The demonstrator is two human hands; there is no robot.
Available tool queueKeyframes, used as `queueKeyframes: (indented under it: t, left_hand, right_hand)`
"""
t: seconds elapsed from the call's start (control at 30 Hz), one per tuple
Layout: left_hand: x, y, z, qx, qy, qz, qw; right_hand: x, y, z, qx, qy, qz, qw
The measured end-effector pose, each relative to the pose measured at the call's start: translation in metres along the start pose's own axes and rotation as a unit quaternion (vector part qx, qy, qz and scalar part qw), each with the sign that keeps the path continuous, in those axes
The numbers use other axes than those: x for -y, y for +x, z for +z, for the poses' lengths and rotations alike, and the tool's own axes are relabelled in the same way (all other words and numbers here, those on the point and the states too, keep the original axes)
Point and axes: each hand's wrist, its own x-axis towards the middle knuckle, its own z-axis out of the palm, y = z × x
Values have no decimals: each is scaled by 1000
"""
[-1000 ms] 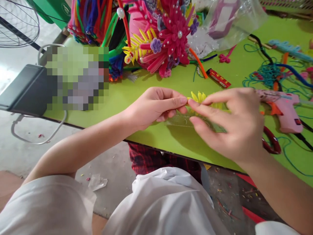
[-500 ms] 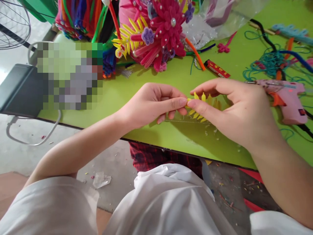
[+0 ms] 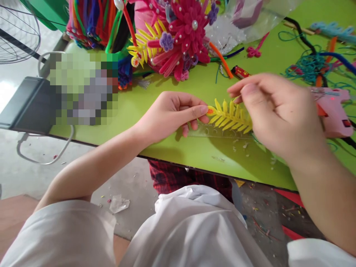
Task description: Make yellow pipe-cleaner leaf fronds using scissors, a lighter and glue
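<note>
A yellow pipe-cleaner leaf [image 3: 229, 118] with many short fronds and an orange tip lies just above the green table [image 3: 172, 148]. My left hand [image 3: 174, 115] pinches its orange tip between thumb and forefinger. My right hand [image 3: 278, 111] hovers over the leaf's right end, thumb and fingers drawn together near the upper fronds; whether they grip a frond is hidden. A clear plastic ruler [image 3: 219, 131] lies on the table right under the leaf.
A big pink pipe-cleaner flower ornament [image 3: 178, 37] and a bundle of coloured pipe cleaners [image 3: 91, 22] stand at the back. A pink glue gun [image 3: 332, 113] lies to the right, by tangled teal thread [image 3: 306, 68]. A red lighter [image 3: 240, 72] and an orange stem [image 3: 221, 59] lie behind.
My right hand let go of the leaf's tip and moved right and up, uncovering the yellow fronds. My left hand kept its pinch on the tip.
</note>
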Motion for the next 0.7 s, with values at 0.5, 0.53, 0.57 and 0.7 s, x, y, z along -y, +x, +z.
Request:
queueKeyframes:
  t: [0.5,0.53,0.57,0.7]
  left_hand:
    - [2,2,0,15,-13,5,1000]
    - [2,2,1,16,-12,6,1000]
    - [2,2,1,16,-11,7,1000]
    - [1,1,1,22,-4,7,1000]
  right_hand:
    - [4,-2,-3,-20,-70,-13,997]
    - [2,-1,-2,-25,-49,-8,998]
    - [1,0,-2,-30,-31,-2,999]
    - [1,3,4,8,15,11,1000]
